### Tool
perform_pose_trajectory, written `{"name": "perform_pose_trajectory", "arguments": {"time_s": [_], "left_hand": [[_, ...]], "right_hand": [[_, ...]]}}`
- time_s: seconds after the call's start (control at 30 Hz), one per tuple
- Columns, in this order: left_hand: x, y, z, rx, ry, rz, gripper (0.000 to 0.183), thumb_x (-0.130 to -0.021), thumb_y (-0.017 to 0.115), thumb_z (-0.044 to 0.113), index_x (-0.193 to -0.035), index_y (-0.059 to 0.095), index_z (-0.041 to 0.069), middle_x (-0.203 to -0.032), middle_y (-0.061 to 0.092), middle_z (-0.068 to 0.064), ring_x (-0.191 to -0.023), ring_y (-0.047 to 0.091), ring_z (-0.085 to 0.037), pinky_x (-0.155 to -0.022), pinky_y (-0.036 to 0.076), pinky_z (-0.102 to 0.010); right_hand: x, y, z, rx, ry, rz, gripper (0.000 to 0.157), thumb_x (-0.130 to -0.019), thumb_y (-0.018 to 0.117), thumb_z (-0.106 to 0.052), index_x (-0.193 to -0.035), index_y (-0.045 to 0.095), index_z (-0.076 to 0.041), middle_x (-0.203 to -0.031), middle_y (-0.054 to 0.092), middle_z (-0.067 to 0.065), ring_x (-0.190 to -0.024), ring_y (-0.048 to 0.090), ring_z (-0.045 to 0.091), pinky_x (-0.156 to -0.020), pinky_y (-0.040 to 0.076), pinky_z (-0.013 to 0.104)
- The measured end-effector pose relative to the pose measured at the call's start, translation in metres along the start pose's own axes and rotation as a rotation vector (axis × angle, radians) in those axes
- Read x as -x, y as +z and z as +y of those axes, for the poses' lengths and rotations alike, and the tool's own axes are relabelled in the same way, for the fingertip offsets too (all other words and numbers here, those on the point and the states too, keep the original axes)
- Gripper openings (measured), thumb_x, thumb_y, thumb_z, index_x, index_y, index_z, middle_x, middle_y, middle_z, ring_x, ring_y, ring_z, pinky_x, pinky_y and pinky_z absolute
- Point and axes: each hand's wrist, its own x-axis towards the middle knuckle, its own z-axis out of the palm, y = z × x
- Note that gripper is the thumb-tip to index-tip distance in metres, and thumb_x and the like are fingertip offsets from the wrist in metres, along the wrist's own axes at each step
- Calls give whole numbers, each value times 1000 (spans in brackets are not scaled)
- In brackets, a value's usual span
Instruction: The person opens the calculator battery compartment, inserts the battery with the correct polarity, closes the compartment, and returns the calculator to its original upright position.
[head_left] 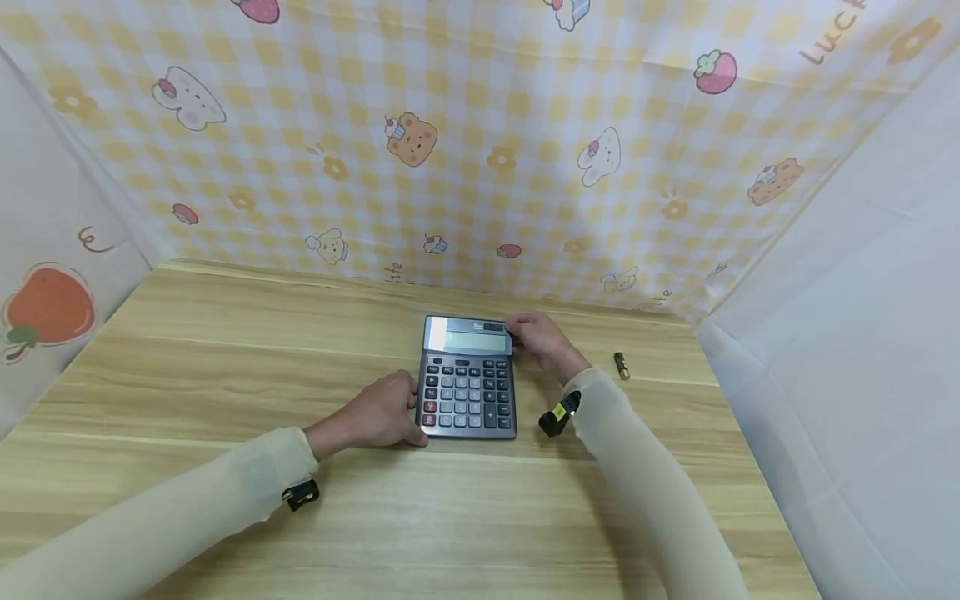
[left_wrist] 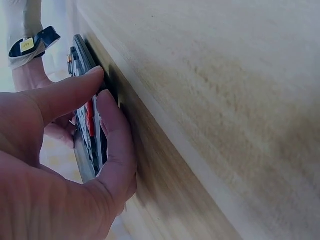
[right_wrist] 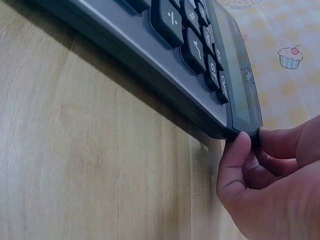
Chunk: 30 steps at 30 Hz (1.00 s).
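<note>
A dark grey desk calculator [head_left: 472, 398] lies face up between my hands, at or just above the wooden tabletop; I cannot tell whether it touches. My left hand [head_left: 385, 410] grips its lower left edge, thumb by the near corner and fingers curled along the side. At the upper right corner, beside the display [head_left: 476, 342], my right hand [head_left: 542, 340] pinches the edge. The right wrist view shows that thumb and the fingers [right_wrist: 232, 172] closed at the calculator's corner. From the left wrist, the calculator [left_wrist: 85, 120] appears edge-on, its red keys partly hidden by the hand.
A small black and gold cylinder [head_left: 622, 366], which looks like a battery, lies to the right of my right hand. The wooden table [head_left: 465, 517] meets a yellow checked cloth [head_left: 480, 183] at the back. A white cloth [head_left: 847, 275] hangs on the right side.
</note>
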Motion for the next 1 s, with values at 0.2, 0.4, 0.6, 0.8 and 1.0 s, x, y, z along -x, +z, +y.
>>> {"name": "perform_pose_trajectory", "arguments": {"time_s": [0.2, 0.4, 0.6, 0.8, 1.0], "left_hand": [[2, -1, 2, 27, 0, -3, 66, -74, 100, 7, -125, 61, -9, -108, 68, -11, -96, 63, -25, -91, 57, -45], [2, -2, 1, 95, -9, -8, 72, -76, 99, 4, -133, 57, -12, -116, 69, -14, -98, 65, -26, -92, 57, -45], [3, -2, -3, 155, 10, 1, 75, -77, 96, 0, -137, 53, -13, -118, 68, -16, -94, 67, -25, -89, 58, -45], [6, -6, -3, 188, 39, -8, 77, -80, 92, -2, -142, 48, -14, -118, 74, -18, -98, 71, -25, -94, 59, -46], [9, -10, -3, 240, 49, -6, 81, -82, 88, -8, -148, 42, -15, -119, 74, -18, -101, 74, -25, -88, 63, -41]], "right_hand": [[0, -3, 0, -28, -1, 0, 36, -118, 48, -12, -141, 68, 7, -130, 64, 17, -111, 58, 26, -98, 53, 37], [3, -5, -1, -40, 2, 19, 34, -118, 48, -13, -137, 71, 6, -122, 66, 14, -104, 60, 23, -92, 53, 34], [6, -7, -2, -46, -11, 29, 35, -118, 49, -14, -137, 70, 7, -119, 66, 12, -101, 60, 21, -89, 53, 32], [6, -9, 0, -74, -52, 39, 33, -117, 52, -12, -135, 70, 9, -112, 66, 10, -97, 60, 20, -86, 52, 31], [12, -11, -2, -112, -81, 23, 33, -117, 51, -10, -135, 68, 12, -111, 67, 9, -97, 61, 17, -89, 55, 32]]}}
